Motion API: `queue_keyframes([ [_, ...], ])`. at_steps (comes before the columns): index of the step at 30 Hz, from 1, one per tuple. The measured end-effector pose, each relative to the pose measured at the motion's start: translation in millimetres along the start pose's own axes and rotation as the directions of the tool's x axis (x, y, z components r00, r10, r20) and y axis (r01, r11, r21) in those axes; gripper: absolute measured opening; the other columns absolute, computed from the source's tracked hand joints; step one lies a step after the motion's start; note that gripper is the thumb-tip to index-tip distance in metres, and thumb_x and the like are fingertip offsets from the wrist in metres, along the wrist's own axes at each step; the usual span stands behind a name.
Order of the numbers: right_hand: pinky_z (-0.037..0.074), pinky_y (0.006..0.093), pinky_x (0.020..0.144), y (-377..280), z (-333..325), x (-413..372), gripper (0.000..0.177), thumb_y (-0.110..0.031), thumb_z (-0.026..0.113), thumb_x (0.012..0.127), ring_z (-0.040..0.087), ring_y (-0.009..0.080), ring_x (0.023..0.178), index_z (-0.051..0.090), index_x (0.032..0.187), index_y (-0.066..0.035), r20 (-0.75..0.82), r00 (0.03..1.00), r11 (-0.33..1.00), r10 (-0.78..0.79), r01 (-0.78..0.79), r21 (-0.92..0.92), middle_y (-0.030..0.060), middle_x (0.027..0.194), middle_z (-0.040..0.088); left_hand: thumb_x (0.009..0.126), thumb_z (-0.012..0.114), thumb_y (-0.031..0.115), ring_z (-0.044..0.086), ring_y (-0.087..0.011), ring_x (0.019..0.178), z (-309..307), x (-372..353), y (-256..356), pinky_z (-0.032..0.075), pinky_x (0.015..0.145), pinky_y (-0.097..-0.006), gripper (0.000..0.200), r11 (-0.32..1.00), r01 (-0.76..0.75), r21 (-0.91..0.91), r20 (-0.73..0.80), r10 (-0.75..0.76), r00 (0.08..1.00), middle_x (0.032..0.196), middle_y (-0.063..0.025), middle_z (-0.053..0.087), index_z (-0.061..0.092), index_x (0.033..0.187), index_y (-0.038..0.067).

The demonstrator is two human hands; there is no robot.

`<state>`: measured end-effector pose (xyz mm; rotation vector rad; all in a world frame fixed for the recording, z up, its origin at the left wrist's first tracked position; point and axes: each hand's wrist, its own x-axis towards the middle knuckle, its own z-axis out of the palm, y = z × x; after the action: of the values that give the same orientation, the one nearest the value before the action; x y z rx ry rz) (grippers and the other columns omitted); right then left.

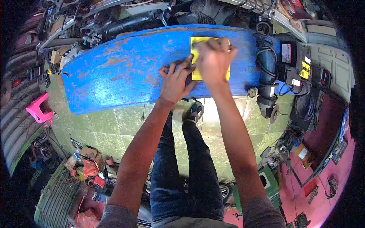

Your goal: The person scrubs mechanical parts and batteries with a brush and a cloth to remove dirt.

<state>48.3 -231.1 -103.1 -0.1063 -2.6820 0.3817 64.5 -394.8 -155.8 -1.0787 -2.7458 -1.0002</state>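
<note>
A bright yellow, flat, rectangular piece [226, 72] lies on the worn blue bench top [125, 72]. My left hand [175, 80] rests on the blue surface with fingers spread, its fingertips at the left edge of the yellow piece. Over the middle of that piece is my right hand [213, 62], blurred by motion, its fingers curled together. Whatever the right fingers grip, if anything, is hidden under the hand.
An angle grinder [267, 102] and coiled black cable [265, 53] sit at the bench's right end. Beyond it are boxed batteries [305, 68]. A pink stool [41, 109] stands on the left. Cardboard and bags [90, 167] lie lower left, by the tiled floor [133, 125].
</note>
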Motion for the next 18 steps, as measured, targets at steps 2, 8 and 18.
queue_keyframes([
  [2,0.036,0.0464,0.084,18.5,-2.3,10.1,0.018,-0.013,0.076,0.069,0.056,0.0249,0.098,0.076,0.083,-0.023,-0.055,0.960,0.948,0.275,-0.280,-0.152,-0.0009,0.082,0.062,0.075,0.080,0.036,0.052,-0.0276,0.125,1.6,0.0,1.0,0.029,0.096,-0.0518,0.056,1.000,0.003,-0.005,-0.003,-0.003,1.000,0.155,-0.0018,0.046,0.063,0.124,0.015],
  [8,0.035,0.0462,0.082,11.1,7.1,2.3,0.012,-0.015,0.075,0.073,0.056,0.0251,0.091,0.075,0.081,-0.024,-0.018,0.998,0.995,-0.066,0.067,0.069,-0.0002,0.081,0.062,0.076,0.080,0.038,0.052,-0.0265,0.124,0.7,1.2,-0.6,0.029,0.097,-0.0513,0.054,1.000,0.010,0.008,0.017,-0.010,1.000,0.155,-0.0005,0.047,0.063,0.123,0.016],
  [18,0.034,0.0468,0.084,-2.6,-35.0,-56.9,0.021,-0.006,0.075,0.067,0.055,0.0257,0.094,0.074,0.082,-0.020,0.103,0.991,0.989,0.085,-0.096,0.112,0.0003,0.086,0.064,0.078,0.079,0.038,0.051,-0.0253,0.124,-0.3,0.3,0.4,0.029,0.095,-0.0518,0.053,1.000,0.030,0.007,0.048,-0.030,0.998,0.154,0.0002,0.047,0.064,0.124,0.015],
])
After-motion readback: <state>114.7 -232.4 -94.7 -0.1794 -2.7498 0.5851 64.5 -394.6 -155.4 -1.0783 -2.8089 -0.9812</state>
